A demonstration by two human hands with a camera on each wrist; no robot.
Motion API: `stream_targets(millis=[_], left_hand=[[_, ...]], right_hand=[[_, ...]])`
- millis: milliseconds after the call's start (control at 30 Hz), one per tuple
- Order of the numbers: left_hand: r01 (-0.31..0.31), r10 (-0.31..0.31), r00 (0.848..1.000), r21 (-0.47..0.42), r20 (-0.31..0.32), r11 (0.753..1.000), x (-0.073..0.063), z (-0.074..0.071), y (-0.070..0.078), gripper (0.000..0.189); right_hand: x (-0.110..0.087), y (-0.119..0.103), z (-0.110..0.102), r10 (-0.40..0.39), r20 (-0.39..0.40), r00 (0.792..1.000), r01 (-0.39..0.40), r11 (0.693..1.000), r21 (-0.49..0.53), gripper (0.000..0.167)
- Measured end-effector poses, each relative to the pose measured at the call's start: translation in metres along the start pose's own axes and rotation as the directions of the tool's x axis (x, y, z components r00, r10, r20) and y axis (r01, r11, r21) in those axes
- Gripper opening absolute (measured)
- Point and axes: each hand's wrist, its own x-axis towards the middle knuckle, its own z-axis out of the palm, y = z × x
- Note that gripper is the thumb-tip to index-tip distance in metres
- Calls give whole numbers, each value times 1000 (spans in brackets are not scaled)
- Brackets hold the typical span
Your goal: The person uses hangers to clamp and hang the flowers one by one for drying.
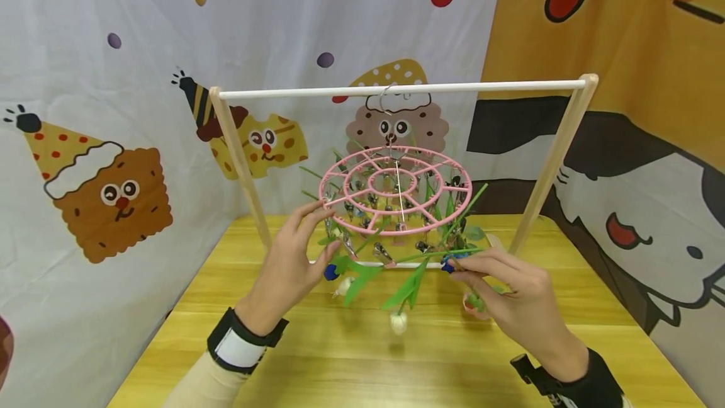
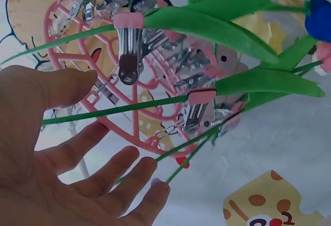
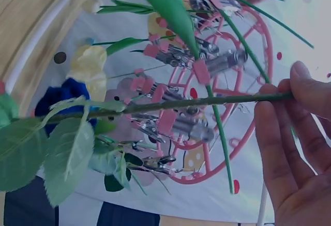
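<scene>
A pink round clip hanger hangs from the rack's white bar, its metal clips holding artificial flowers head down. My left hand is at its left rim, fingertips touching or very near it. In the left wrist view those fingers are spread and loosely bent beside green stems and a clip, gripping nothing. On the right, my right hand pinches a leafy flower stem between thumb and fingers. Its leaves lie near a blue rose; its bloom cannot be told for certain. White tulips hang in front.
A wooden stand with a white top bar frames the hanger. Below is a yellow wood-grain table. Cartoon-printed cloth covers the walls behind and beside it.
</scene>
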Motion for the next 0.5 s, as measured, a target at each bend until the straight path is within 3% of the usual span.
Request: stream_targets(millis=[133,267,500], left_hand=[[38,-38,999,2,10,999,1,-2,-5,65],[78,-78,997,3,18,997,3,-5,-11,68],[164,-164,986,3,5,986,-6,-6,-18,64]], right_hand=[[1,-1,-2,8,-52,999,-4,997,73,34],[1,-5,-5,53,-86,995,-46,996,80,32],[-1,-6,-2,106,-130,986,-90,989,121,13]])
